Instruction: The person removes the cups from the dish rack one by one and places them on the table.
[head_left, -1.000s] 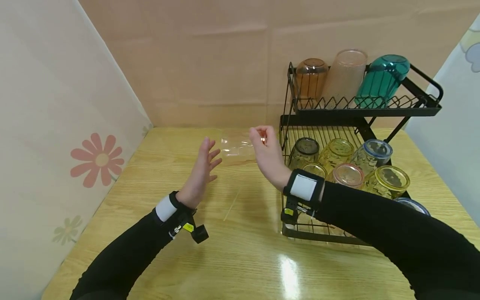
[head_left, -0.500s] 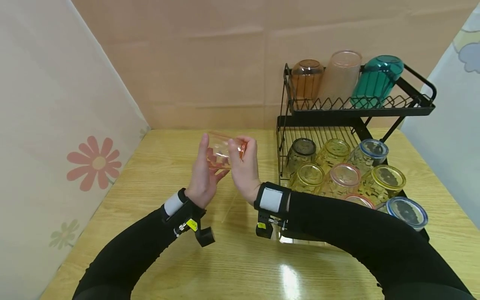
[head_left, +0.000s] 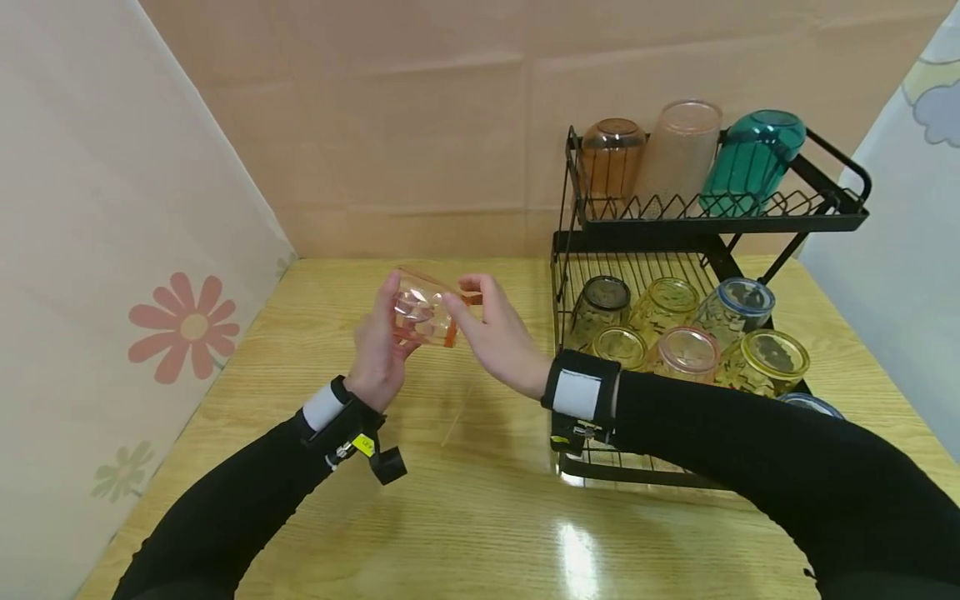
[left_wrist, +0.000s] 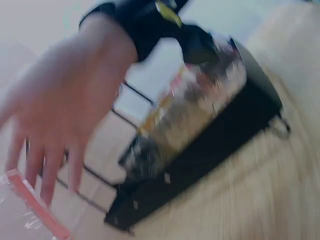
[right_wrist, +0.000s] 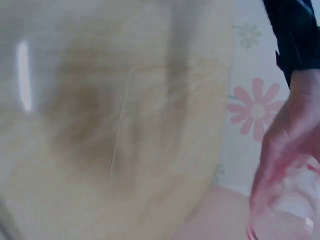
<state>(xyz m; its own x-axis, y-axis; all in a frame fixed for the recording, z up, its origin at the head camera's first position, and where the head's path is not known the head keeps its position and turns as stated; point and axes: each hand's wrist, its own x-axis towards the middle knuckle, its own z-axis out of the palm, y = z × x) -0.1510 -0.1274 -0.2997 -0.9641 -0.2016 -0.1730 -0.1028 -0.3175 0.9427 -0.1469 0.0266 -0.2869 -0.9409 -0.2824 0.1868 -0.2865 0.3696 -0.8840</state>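
A clear pink glass with an orange-red rim lies tilted in my left hand, which grips it around its left end. Right beside the rim is my right hand, its thumb in front of the rim in the head view. In the left wrist view, the right hand has its fingers spread straight near the reddish rim. Whether it still touches the glass is hard to tell. The right wrist view shows my left hand around the blurred glass.
A black two-tier rack stands at the right. Upside-down jars fill its lower tier, among them a pink-rimmed jar. On top are a brown glass, a tall pale glass and a teal glass. A thin pale line marks the table.
The pink glass has moved left from near the rack into my left hand, which has closed around it. My right hand carried it over and has since loosened its hold.
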